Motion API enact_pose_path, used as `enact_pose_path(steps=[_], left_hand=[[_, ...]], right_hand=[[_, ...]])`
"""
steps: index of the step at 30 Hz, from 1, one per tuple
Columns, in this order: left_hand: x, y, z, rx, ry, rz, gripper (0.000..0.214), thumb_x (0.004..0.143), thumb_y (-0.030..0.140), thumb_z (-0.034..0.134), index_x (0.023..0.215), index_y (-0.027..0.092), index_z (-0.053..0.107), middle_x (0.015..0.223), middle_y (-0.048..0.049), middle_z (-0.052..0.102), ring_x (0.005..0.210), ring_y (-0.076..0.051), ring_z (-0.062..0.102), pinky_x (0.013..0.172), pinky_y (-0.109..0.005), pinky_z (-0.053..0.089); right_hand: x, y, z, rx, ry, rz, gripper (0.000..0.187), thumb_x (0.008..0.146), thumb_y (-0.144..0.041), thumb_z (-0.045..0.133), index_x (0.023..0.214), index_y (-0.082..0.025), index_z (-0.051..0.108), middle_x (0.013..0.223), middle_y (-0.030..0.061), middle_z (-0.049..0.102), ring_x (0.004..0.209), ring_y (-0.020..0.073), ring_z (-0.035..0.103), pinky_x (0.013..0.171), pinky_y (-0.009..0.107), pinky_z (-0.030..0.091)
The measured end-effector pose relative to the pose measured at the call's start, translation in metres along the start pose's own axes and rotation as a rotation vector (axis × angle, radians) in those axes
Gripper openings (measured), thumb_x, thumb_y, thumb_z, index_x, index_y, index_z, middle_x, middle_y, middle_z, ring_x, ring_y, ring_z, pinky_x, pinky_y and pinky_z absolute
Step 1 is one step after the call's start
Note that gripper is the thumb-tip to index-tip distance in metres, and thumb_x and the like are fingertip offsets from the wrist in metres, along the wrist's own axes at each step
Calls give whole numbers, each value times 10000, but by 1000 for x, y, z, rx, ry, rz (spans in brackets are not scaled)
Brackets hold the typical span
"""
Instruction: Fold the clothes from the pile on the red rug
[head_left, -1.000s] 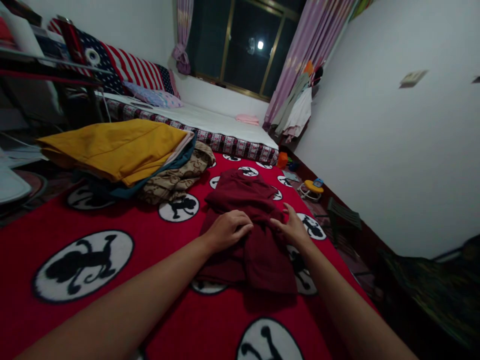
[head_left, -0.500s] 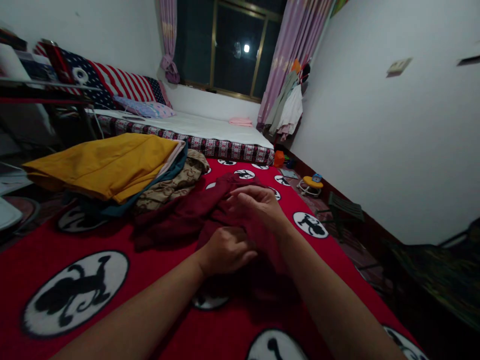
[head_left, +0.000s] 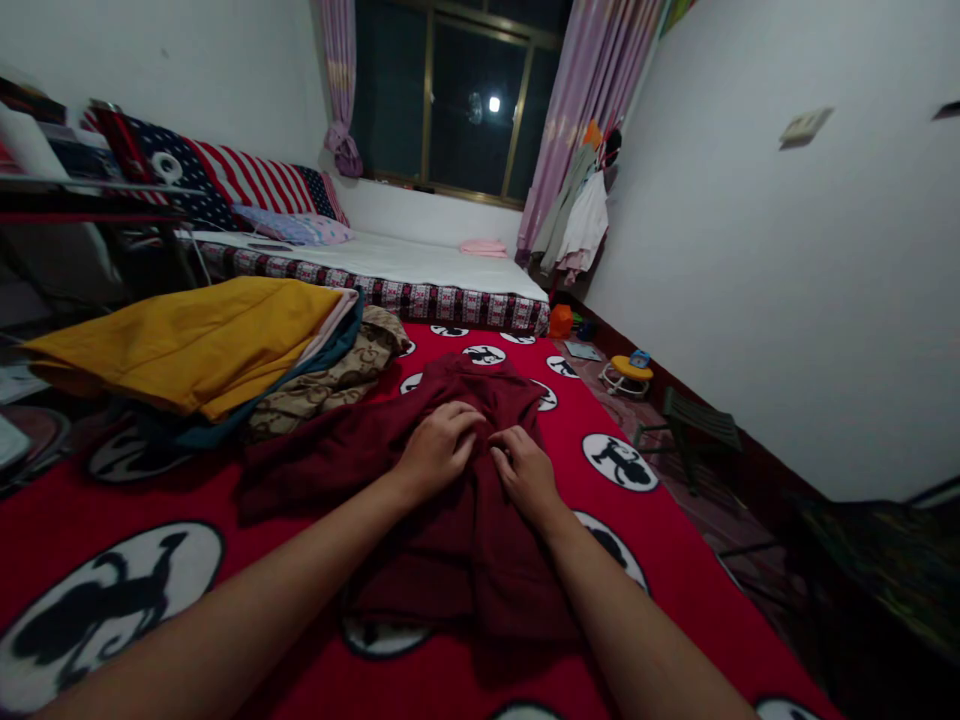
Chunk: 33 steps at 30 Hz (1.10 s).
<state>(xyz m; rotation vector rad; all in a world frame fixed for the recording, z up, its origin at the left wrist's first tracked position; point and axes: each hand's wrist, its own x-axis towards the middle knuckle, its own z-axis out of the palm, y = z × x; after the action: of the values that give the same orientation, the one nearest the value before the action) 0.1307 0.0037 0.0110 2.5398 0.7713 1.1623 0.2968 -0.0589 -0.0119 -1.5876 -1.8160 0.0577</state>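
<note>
A maroon long-sleeved top (head_left: 420, 575) lies spread on a red blanket (head_left: 285, 620) with white circles and dark figures. One sleeve stretches left, and a seam or front edge runs down its middle. My left hand (head_left: 442, 450) rests on the upper middle of the top, its fingers curled onto the cloth. Close beside it on the right, my right hand (head_left: 523, 472) pinches the same part, fingers bent. Exactly what the fingertips grip is too small to tell. Left of the top, a pile holds yellow cloth (head_left: 195, 335), teal cloth (head_left: 337, 335) and brown patterned cloth (head_left: 322, 385).
Behind the blanket stands a bed (head_left: 405, 255) with a white sheet. To the right are a yellow-topped stool (head_left: 630, 368), a dark folding stool (head_left: 701, 420) and a camouflage-patterned seat (head_left: 885, 560). A cluttered table (head_left: 82, 190) stands at the left.
My left hand has moved up and away from me; my right hand has come down beside it. The top's lower part now lies flatter and more spread toward me.
</note>
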Motion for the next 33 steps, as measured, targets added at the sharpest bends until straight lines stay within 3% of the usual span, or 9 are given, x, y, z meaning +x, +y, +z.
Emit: enact_pose_path(steps=[6,9,12,14,19,22,26,29,33], left_hand=[[66,-53,16,323,-23,-299,459,884,212,514,1328,105,480,1283,-185,556,1199,-296,509,1020,-440,388],[72,-72,26,374,-62,-428,564,882,362,552,1370,107,430,1214,-201,600,1147,-315,548,971,-433,412],[67,-79,32,399,-15,-409,648,792,446,666,1338,160,468,1168,-171,625,1108,-312,563,932,-399,430],[63,-80,34,403,38,-373,605,745,428,722,1271,193,539,1114,-141,642,1065,-303,573,902,-384,442],[59,-82,31,315,104,-358,200,735,334,737,907,234,714,875,-68,639,893,-251,595,790,-348,473],[59,-83,30,250,216,-328,145,745,320,721,836,208,701,918,-66,619,904,-237,581,806,-346,475],[60,-81,29,131,323,-250,116,782,290,663,825,184,645,957,-61,633,923,-214,587,849,-332,467],[61,-78,28,99,321,-252,85,786,261,626,824,186,618,902,-54,663,892,-209,609,835,-318,464],[61,-73,26,129,310,-361,101,784,302,596,802,204,606,788,-43,681,777,-215,640,746,-300,464]], right_hand=[[-2,5,-1,49,16,-4,170,890,-201,487,973,-210,634,953,44,611,843,166,593,781,287,449],[-2,8,-1,99,30,1,176,880,-195,493,970,-212,643,944,40,616,838,164,596,776,284,451],[-1,9,1,144,51,20,181,867,-195,498,952,-214,657,945,41,627,838,164,597,775,289,453],[0,8,2,176,60,56,178,847,-202,513,933,-219,668,929,36,640,815,163,598,762,293,457],[6,14,1,365,75,219,190,797,-246,544,934,-197,666,881,34,669,764,166,619,711,296,490],[26,41,-12,478,118,329,286,788,-277,532,1039,-169,615,874,47,668,629,149,617,604,285,503],[71,102,-36,249,277,310,339,717,-175,519,1032,-157,644,1087,112,625,704,145,624,674,310,532],[100,139,-45,124,138,260,465,634,-83,528,1076,-140,660,1205,138,574,756,143,629,734,333,537],[122,157,-45,92,-33,164,436,604,-30,534,973,-177,716,1109,83,639,880,163,636,826,330,514]])
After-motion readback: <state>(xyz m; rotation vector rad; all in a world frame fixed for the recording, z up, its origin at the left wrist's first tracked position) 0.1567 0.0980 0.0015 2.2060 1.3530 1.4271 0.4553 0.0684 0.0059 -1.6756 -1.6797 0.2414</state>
